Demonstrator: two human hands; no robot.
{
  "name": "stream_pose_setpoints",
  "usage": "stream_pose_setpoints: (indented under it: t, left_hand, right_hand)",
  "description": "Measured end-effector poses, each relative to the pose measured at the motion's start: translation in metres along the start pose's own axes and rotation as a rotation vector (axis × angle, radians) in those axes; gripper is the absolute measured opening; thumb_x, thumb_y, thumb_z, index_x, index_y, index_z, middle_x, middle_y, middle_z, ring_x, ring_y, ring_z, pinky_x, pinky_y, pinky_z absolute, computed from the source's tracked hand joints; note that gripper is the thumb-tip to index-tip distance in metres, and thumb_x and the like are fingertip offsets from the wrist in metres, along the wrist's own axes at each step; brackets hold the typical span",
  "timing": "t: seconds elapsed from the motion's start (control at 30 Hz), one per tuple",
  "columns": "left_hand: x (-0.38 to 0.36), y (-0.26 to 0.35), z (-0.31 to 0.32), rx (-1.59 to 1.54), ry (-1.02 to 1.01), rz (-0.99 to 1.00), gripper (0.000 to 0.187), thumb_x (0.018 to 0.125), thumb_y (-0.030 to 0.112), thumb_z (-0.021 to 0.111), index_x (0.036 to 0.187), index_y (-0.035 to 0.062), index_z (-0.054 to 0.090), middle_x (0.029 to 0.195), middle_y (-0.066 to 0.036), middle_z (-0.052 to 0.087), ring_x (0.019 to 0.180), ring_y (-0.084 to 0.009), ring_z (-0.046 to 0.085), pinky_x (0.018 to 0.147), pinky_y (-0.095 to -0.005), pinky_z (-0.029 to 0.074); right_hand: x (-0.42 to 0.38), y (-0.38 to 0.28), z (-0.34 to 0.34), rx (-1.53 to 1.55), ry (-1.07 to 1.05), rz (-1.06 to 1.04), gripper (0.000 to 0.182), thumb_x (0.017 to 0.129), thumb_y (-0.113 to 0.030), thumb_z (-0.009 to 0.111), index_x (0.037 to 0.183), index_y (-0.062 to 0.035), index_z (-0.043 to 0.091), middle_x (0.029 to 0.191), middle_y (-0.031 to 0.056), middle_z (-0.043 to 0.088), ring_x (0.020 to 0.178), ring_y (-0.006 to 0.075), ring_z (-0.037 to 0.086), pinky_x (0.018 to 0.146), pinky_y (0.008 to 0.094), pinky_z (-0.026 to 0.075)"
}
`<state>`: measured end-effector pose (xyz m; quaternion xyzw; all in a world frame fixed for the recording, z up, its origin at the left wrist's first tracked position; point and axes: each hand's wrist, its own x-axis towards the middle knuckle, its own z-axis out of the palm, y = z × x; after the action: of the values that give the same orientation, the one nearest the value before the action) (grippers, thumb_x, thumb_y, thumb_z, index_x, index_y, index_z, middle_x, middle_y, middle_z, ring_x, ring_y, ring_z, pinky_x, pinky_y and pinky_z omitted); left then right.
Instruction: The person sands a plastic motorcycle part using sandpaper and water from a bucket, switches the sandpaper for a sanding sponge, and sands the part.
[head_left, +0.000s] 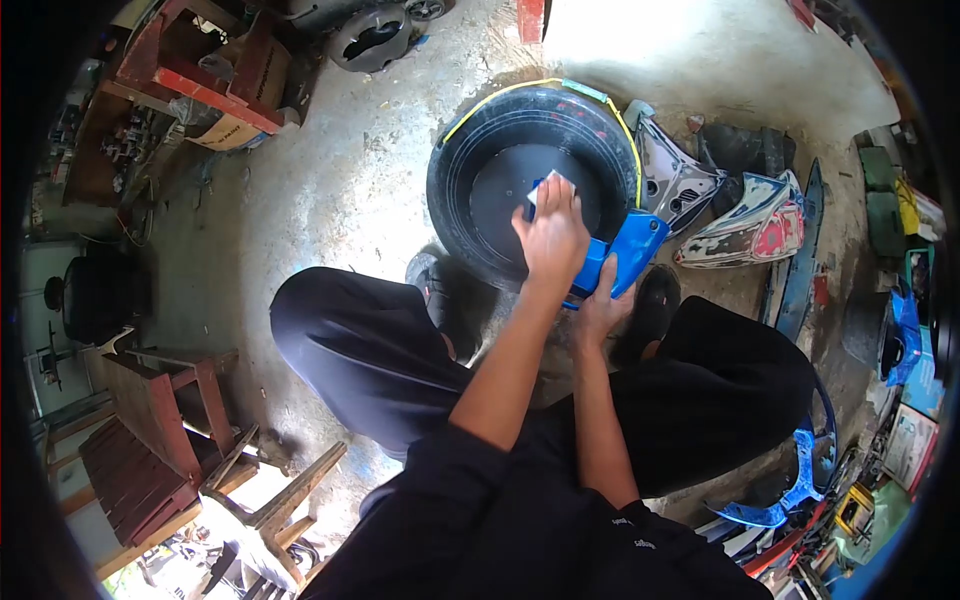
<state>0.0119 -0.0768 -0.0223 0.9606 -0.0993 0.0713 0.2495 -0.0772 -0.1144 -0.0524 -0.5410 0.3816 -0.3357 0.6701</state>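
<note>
My left hand (pixel 555 235) is over the wide black tub (pixel 447 225), its fingers closed on a small white piece (pixel 563 180), perhaps sandpaper or cloth. Just below and to the right, my right hand (pixel 602 310) grips a glossy blue plastic panel (pixel 638 245) by its near edge, thumb on top. The panel lies across the tub's near right rim, and my left wrist passes in front of part of it. Inside the tub, the bottom looks dark and shiny. A yellow strip runs round part of its rim.
Worn white and pink fairings (pixel 750 225) lie right of the tub. A blue curved part (pixel 795 485) lies lower right, amid clutter. Wooden furniture (pixel 150 430) stands at left, a red wooden frame (pixel 215 95) with a carton at upper left. My shoes (pixel 655 305) flank the tub's near side.
</note>
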Motion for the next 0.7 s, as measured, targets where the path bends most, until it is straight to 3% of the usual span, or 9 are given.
stream_pose_setpoints:
  t: [0.07, 0.23, 0.33, 0.47, 0.5, 0.63, 0.7]
  left_hand:
    - [-0.005, 0.001, 0.004, -0.007, 0.001, -0.024, 0.041, 0.102, 0.022, 0.051, 0.14, 0.0086, 0.057, 0.149, -0.009, 0.053, 0.139, -0.0206, 0.049, 0.108, -0.0549, 0.029]
    - [-0.106, -0.007, -0.043, 0.058, -0.021, 0.101, 0.041, 0.101, 0.023, 0.052, 0.139, 0.0101, 0.057, 0.15, -0.01, 0.052, 0.141, -0.021, 0.047, 0.107, -0.0536, 0.029]
    - [-0.052, -0.002, -0.017, -0.056, 0.073, 0.034, 0.038, 0.102, 0.023, 0.051, 0.137, 0.0108, 0.059, 0.149, -0.01, 0.054, 0.139, -0.0216, 0.048, 0.106, -0.0545, 0.031]
    - [0.019, 0.005, 0.011, -0.038, -0.02, -0.012, 0.033, 0.103, 0.025, 0.048, 0.129, 0.0099, 0.062, 0.144, -0.008, 0.057, 0.135, -0.0215, 0.051, 0.104, -0.0555, 0.034]
    - [0.009, 0.004, 0.007, -0.027, 0.066, 0.044, 0.034, 0.103, 0.024, 0.049, 0.131, 0.0103, 0.061, 0.145, -0.009, 0.057, 0.135, -0.0216, 0.051, 0.105, -0.0551, 0.033]
    - [-0.099, -0.006, -0.034, -0.002, -0.002, 0.075, 0.042, 0.101, 0.023, 0.051, 0.142, 0.0101, 0.055, 0.15, -0.01, 0.052, 0.14, -0.0214, 0.047, 0.106, -0.0563, 0.03]
    - [-0.1, -0.008, -0.034, 0.038, -0.03, 0.083, 0.049, 0.101, 0.024, 0.052, 0.148, 0.0096, 0.05, 0.155, -0.011, 0.047, 0.144, -0.0209, 0.043, 0.106, -0.0577, 0.028]
  right_hand:
    - [0.001, 0.0, 0.002, -0.032, 0.026, -0.014, 0.031, 0.099, -0.028, 0.067, 0.102, 0.0033, 0.066, 0.089, 0.0052, 0.068, 0.077, 0.0116, 0.062, 0.068, 0.0287, 0.05]
    - [0.003, 0.003, 0.002, -0.042, 0.034, -0.037, 0.032, 0.099, -0.029, 0.067, 0.102, 0.0038, 0.066, 0.087, 0.0053, 0.068, 0.076, 0.0122, 0.061, 0.068, 0.0292, 0.05]
    - [-0.001, 0.005, -0.003, -0.056, 0.019, -0.006, 0.033, 0.099, -0.029, 0.067, 0.102, 0.0039, 0.066, 0.088, 0.0056, 0.068, 0.076, 0.0124, 0.061, 0.069, 0.0297, 0.05]
    - [-0.001, -0.004, 0.003, -0.024, 0.022, -0.007, 0.034, 0.099, -0.029, 0.067, 0.105, 0.0045, 0.066, 0.091, 0.0063, 0.069, 0.078, 0.013, 0.063, 0.07, 0.0302, 0.051]
    - [-0.001, -0.003, 0.001, -0.023, 0.017, -0.008, 0.034, 0.099, -0.029, 0.067, 0.105, 0.0045, 0.066, 0.091, 0.0063, 0.069, 0.078, 0.013, 0.063, 0.07, 0.0302, 0.051]
    - [0.001, -0.002, 0.002, -0.046, 0.025, -0.01, 0.036, 0.099, -0.03, 0.066, 0.106, 0.0046, 0.066, 0.093, 0.0065, 0.069, 0.079, 0.0133, 0.063, 0.07, 0.0306, 0.051]
    - [0.002, 0.002, 0.001, -0.097, 0.03, -0.006, 0.036, 0.1, -0.031, 0.065, 0.107, 0.0046, 0.066, 0.092, 0.0066, 0.069, 0.08, 0.0134, 0.062, 0.071, 0.0309, 0.051]
